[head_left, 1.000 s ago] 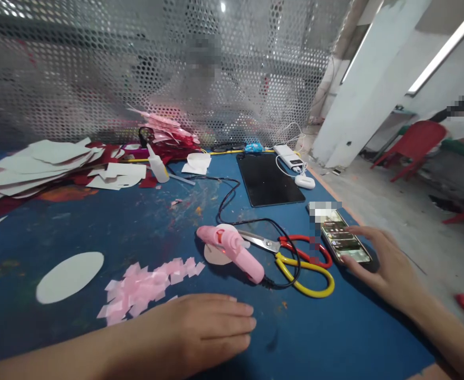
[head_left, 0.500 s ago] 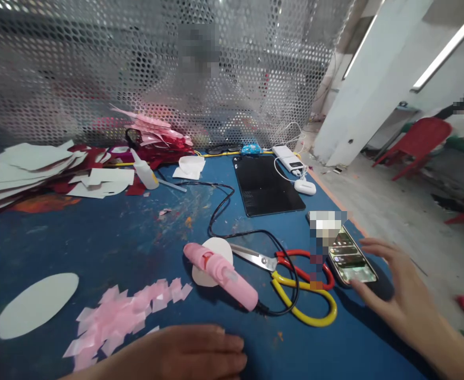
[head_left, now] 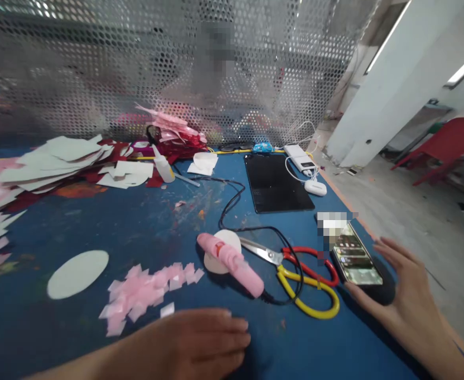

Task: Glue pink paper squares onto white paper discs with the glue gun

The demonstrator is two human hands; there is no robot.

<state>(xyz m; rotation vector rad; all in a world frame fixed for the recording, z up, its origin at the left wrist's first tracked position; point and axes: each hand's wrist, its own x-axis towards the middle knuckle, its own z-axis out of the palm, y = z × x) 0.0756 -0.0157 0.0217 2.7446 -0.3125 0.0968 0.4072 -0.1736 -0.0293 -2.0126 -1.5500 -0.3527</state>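
Observation:
My right hand (head_left: 409,295) is open at the right table edge. Its thumb and fingers are spread around the near end of a lit smartphone (head_left: 356,256); I cannot tell whether they touch it. My left hand (head_left: 200,343) lies low in front, palm down, fingers stretched out, with nothing visible in it. Between the hands are red-and-yellow-handled scissors (head_left: 271,257) and a pink rod-shaped corded tool (head_left: 232,264), which rests on a round pale paper disc (head_left: 210,264). Left of these lie small pink squares (head_left: 137,293) in a heap and a white paper oval (head_left: 77,274).
Stacks of white cut paper (head_left: 54,161) fill the back left. Behind are a glue bottle (head_left: 163,166), pink and red sheets (head_left: 176,129), a black tablet (head_left: 277,184) and a white power bank (head_left: 298,158). A perforated metal screen (head_left: 156,63) borders the back.
The view has turned left, so the table's things appear further right. Both hands keep nearly the same pose, and the phone and scissors have not visibly moved on the table.

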